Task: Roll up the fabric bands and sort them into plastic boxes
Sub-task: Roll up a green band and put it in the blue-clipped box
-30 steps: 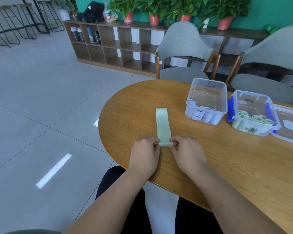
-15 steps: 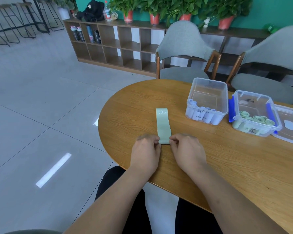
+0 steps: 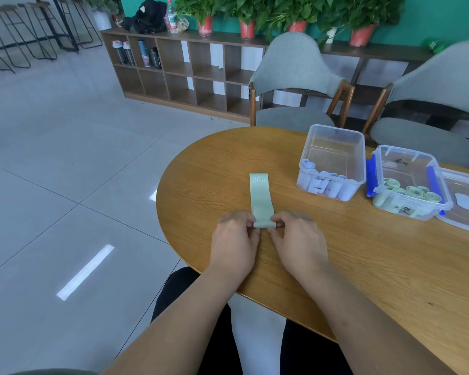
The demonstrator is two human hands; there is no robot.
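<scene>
Nearest you, your left hand (image 3: 234,239) and right hand (image 3: 298,239) each pinch one side of the band's (image 3: 260,198) rolled near end on the tabletop (image 3: 363,266). From that grip, equally close to both hands, the flat green band runs lengthwise straight away from you, so rolling likely goes forward. Right of the band and farther off stand a box of white rolls (image 3: 303,158), then a box of green rolls (image 3: 406,148).

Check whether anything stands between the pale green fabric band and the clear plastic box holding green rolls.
Nothing visible. Left hand and right hand pinch the pale green fabric band; bare wooden table runs to the open clear plastic box of green rolls. The clear box of white rolls stands just off that line.
</scene>
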